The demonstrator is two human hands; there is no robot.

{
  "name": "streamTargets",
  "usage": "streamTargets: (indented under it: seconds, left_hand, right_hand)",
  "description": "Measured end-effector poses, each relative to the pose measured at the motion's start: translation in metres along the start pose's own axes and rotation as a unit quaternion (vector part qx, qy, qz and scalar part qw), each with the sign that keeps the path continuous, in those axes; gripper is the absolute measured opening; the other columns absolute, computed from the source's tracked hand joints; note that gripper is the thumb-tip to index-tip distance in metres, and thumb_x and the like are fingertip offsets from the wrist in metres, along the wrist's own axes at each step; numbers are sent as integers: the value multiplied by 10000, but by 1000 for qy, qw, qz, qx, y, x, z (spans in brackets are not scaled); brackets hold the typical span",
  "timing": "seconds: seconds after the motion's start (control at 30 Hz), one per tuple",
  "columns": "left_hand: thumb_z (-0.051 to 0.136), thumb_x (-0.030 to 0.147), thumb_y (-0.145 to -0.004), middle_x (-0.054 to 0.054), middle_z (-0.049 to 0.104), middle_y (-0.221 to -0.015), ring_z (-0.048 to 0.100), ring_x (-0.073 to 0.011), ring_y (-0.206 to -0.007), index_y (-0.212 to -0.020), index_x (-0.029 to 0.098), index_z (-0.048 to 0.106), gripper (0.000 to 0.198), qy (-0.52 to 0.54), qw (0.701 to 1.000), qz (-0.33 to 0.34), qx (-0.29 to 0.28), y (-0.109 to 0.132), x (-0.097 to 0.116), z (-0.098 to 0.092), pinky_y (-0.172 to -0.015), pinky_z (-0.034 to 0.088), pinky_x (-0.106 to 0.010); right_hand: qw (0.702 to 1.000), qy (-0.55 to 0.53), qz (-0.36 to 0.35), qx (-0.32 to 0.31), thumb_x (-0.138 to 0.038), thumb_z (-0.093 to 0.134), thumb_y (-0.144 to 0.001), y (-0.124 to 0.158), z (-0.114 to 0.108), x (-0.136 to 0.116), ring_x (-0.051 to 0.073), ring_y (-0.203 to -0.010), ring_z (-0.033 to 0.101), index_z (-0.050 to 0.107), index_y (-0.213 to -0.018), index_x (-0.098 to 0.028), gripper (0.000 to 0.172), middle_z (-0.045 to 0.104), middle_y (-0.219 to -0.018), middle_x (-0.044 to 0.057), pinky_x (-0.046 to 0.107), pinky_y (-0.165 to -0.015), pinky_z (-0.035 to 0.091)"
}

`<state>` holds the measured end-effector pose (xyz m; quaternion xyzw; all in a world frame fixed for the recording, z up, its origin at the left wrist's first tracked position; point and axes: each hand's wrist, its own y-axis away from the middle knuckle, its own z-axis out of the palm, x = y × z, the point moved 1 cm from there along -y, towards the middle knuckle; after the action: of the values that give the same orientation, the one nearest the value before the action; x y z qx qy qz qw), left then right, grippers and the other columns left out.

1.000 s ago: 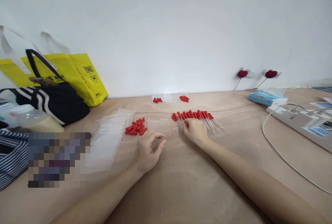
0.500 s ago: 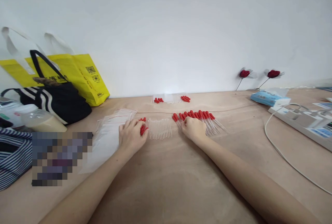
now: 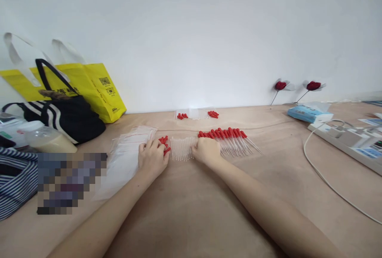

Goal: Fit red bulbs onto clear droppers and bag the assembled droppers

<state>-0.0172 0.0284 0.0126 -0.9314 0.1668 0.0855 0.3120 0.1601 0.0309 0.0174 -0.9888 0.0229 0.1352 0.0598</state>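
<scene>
My left hand (image 3: 152, 157) rests knuckles-up on the pile of loose red rubber caps (image 3: 163, 142), fingers curled over them. My right hand (image 3: 206, 151) lies at the right edge of the row of bare clear tubes (image 3: 182, 148), fingers bent down onto them. To its right lies a row of clear droppers with red caps (image 3: 229, 139). A stack of clear zip bags (image 3: 128, 150) lies just left of my left hand.
Two small bags of red caps (image 3: 197, 114) lie near the wall. A yellow tote (image 3: 89, 86), a black striped bag (image 3: 64, 118) and a bottle (image 3: 44, 140) stand at the left. A power strip (image 3: 349, 140), its white cable (image 3: 316, 170) and a blue packet (image 3: 308, 112) are at the right.
My left hand moved left from the bare tubes onto the pile of red caps. My right hand slid left from the capped droppers to the bare tubes.
</scene>
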Motion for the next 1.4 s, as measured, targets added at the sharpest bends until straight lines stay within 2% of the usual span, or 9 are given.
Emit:
streamTargets:
  seconds: [0.23,0.4,0.6,0.73,0.83,0.9,1.03,1.23,1.4]
  left_hand:
    - [494,242,-726,-96,621,-793,516,-271,-820,-603,185,611,179,-9,1000,9,-5,-1,2,0,-706,324,-415]
    - [454,220,-764,-118,621,-810,508,-276,-798,-657,165,612,198,-25,999,8,28,-5,3,-14,-693,318,-417]
    - [468,193,-795,-50,651,-823,526,-235,-841,-750,176,583,124,130,982,96,98,9,42,-33,-779,309,-403]
    - [452,156,-792,-13,652,-795,541,-188,-850,-726,184,554,124,258,951,165,49,25,71,-28,-910,261,-413]
    - [457,159,-784,-2,645,-772,544,-175,-845,-732,189,550,110,309,937,162,-5,30,76,-21,-930,254,-413]
    - [473,182,-787,-5,651,-849,539,-178,-866,-819,203,575,108,324,934,146,-26,29,74,-19,-901,281,-407]
    - [506,253,-804,-1,632,-1015,520,-192,-934,-913,263,611,152,332,933,134,-38,27,71,-18,-819,326,-378]
    - [482,225,-822,18,651,-900,536,-180,-895,-795,229,595,117,346,930,91,-84,25,77,-18,-791,315,-366]
    - [428,207,-845,13,646,-846,556,-165,-823,-842,200,541,113,364,925,65,-86,26,78,-17,-815,297,-372]
  right_hand:
    - [999,-16,27,-40,-294,492,-742,-15,4,-7,228,-789,631,664,-855,-132,262,666,-894,149,297,-634,437]
    - [999,-28,25,-27,-280,470,-750,-14,1,-6,242,-785,627,655,-831,-120,258,663,-872,154,305,-619,432]
    - [995,-65,-67,19,-243,382,-831,1,-9,20,209,-779,605,588,-845,-112,245,649,-840,132,283,-642,412]
    - [980,-93,-171,47,-186,349,-860,31,-5,66,156,-714,572,535,-857,-148,190,631,-787,66,277,-694,395]
    - [922,-95,-328,182,-106,309,-850,54,-2,100,151,-692,552,505,-1022,-158,266,625,-803,62,345,-783,366]
    - [902,-78,-371,205,-43,288,-821,65,0,115,145,-679,542,450,-1148,-164,385,614,-768,47,349,-795,358]
    - [894,-80,-388,211,-33,313,-806,71,0,114,154,-740,531,474,-1124,-163,380,619,-850,65,346,-786,346]
    - [893,-97,-386,212,-139,420,-831,73,5,92,134,-660,508,574,-911,-167,176,616,-729,20,344,-784,304]
    - [898,-108,-359,231,-158,406,-841,74,6,88,117,-603,495,586,-872,-160,182,600,-656,8,330,-775,292]
